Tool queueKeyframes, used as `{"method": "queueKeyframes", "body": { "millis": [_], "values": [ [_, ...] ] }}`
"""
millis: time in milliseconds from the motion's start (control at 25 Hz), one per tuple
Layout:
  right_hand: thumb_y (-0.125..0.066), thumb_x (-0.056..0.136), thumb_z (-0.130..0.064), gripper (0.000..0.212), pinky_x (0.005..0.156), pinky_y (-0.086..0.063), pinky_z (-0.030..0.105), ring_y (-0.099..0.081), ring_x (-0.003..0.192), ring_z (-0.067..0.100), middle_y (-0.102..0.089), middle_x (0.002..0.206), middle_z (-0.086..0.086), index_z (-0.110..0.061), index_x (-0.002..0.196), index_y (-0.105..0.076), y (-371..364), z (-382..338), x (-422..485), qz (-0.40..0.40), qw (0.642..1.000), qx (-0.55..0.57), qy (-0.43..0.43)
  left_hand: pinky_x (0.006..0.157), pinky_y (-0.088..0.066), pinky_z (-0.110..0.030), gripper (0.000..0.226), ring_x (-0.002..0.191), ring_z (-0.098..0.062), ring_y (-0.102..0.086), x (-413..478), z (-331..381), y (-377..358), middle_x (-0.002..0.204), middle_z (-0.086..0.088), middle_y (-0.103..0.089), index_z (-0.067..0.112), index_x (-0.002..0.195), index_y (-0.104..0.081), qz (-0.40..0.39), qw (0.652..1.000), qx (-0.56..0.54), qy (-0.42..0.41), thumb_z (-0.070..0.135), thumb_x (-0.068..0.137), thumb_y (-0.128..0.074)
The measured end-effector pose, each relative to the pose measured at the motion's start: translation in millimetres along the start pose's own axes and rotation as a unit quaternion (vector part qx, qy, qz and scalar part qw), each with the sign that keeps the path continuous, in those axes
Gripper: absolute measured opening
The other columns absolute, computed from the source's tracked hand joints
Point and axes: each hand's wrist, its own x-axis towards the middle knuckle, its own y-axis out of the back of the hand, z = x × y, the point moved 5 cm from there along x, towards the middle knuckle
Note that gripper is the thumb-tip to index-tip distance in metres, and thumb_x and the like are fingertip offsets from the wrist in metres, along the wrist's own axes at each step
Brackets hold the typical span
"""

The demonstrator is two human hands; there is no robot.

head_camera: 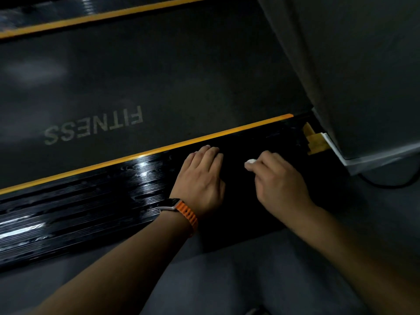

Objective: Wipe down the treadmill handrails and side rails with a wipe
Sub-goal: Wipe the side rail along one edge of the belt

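2 bare hands work low over the near side rail (pixel 91 201) of the treadmill, a glossy black ribbed strip with an orange stripe (pixel 159 151) along its inner edge. The left grip (pixel 202 176) lies released, palm down and fingers straight, flat on the rail with its fingertips near the stripe. On that wrist sits a watch (pixel 169 204) on an orange band (pixel 189 215). The right grip (pixel 281 180) sits just beside it, apart from it, fingers curled and pinching 1 small white wipe (pixel 250 164), of which only a crumpled tip shows at the fingertips, right at the rail surface (whether it presses down I cannot tell). Beyond the stripe runs the dark belt (pixel 159 71), printed with the word FITNESS (pixel 95 128), upside down from here. A grey housing (pixel 352 64) rises at the right end of the rail, and a dark cable (pixel 384 184) curves on the floor (pixel 391 208) beside it.
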Motion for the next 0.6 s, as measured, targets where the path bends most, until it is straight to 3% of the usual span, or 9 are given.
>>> {"method": "queueKeyframes", "body": {
  "millis": [160, 320, 440, 600],
  "values": [
    [-0.060, 0.088, -0.002, 0.027, 0.069, -0.052, 0.045, -0.055, 0.087, 0.026, -0.057, 0.097, 0.005, -0.013, 0.110, -0.072, 0.9, 6.7, 11.3, 0.012, 0.999, 0.018, -0.038, 0.116, -0.037, -0.051, 0.059, 0.141, -0.035, -0.044, 1.4, -2.0, -1.4, 0.146, -0.016, -0.054, 0.004, 0.139, -0.055, 0.000, 1.000, -0.004, -0.001, 0.035, 0.091, -0.041],
    [-0.060, 0.087, -0.003, 0.029, 0.070, -0.051, 0.040, -0.054, 0.087, 0.024, -0.058, 0.097, 0.004, -0.015, 0.110, -0.072, -2.1, 0.0, 18.9, -0.007, 1.000, 0.009, 0.004, 0.116, -0.037, -0.050, 0.059, 0.141, -0.035, -0.045, 0.6, -0.6, -1.5, 0.145, -0.016, -0.055, 0.004, 0.139, -0.055, -0.002, 1.000, 0.000, -0.004, 0.034, 0.090, -0.042],
    [-0.061, 0.088, -0.001, 0.027, 0.073, -0.051, 0.042, -0.053, 0.088, 0.025, -0.057, 0.095, 0.005, -0.013, 0.108, -0.073, -2.6, 10.4, 32.1, 0.012, 0.999, 0.017, -0.045, 0.118, -0.035, -0.049, 0.059, 0.142, -0.034, -0.042, 0.9, -1.9, -2.7, 0.147, -0.015, -0.053, 0.005, 0.141, -0.054, -0.004, 1.000, 0.001, -0.001, 0.034, 0.091, -0.043],
    [-0.061, 0.090, 0.000, 0.026, 0.075, -0.051, 0.036, -0.053, 0.089, 0.024, -0.055, 0.095, 0.005, -0.011, 0.110, -0.073, -10.9, -3.8, 37.8, -0.012, 1.000, 0.026, 0.003, 0.118, -0.034, -0.049, 0.062, 0.142, -0.034, -0.042, 1.0, -0.8, -2.4, 0.146, -0.015, -0.053, 0.005, 0.141, -0.054, -0.012, 1.000, 0.001, -0.001, 0.036, 0.090, -0.040]
  ]
}}
